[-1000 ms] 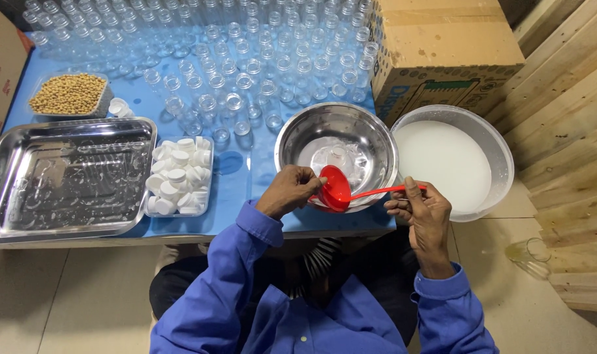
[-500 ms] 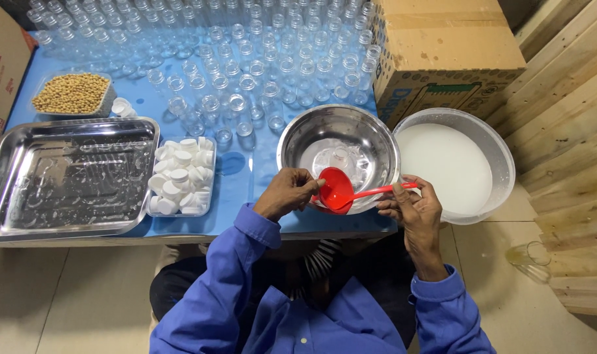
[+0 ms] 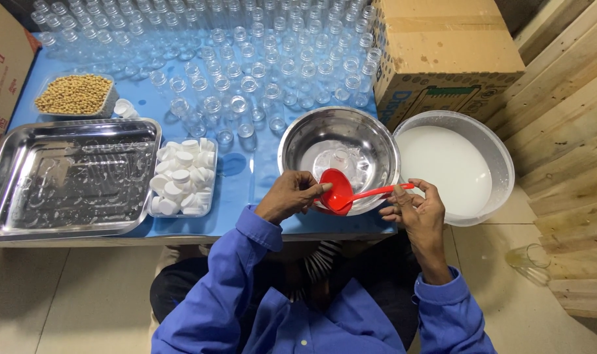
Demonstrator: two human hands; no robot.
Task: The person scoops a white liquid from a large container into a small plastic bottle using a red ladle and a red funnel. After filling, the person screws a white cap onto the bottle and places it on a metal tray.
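Near my body, at the table edge, my right hand (image 3: pixel 421 213) pinches the end of a red ladle (image 3: pixel 343 192) handle between thumb and fingers. My left hand (image 3: pixel 290 195) is curled, and its fingertips touch the ladle's cup from the left side; whether they grip the cup or only steady it, I cannot tell. The cup hangs over the near rim of the steel bowl (image 3: pixel 298 141).

Inside this bowl one small clear bottle (image 3: pixel 339 158) stands upright. If it has any liquid in it, I cannot see. Just right of the bowl is a basin (image 3: pixel 501 154) of white liquid, quite full. At my left are a small tray of white caps (image 3: pixel 180 177) and a big steel tray (image 3: pixel 69 176) with no filled bottle on it. Further away many clear bottles (image 3: pixel 246 78) stand on the blue table (image 3: pixel 246 177), all looking empty, and a dish of beans (image 3: pixel 75 94) and a carton (image 3: pixel 436 52) are at the far corners. So I judge the filling work is near its beginning, and almost all bottles wait.

Compared with one second ago, the ladle has moved only slightly to the right over the bowl, and my right hand has opened a little around the handle. Nothing else on the table has changed.
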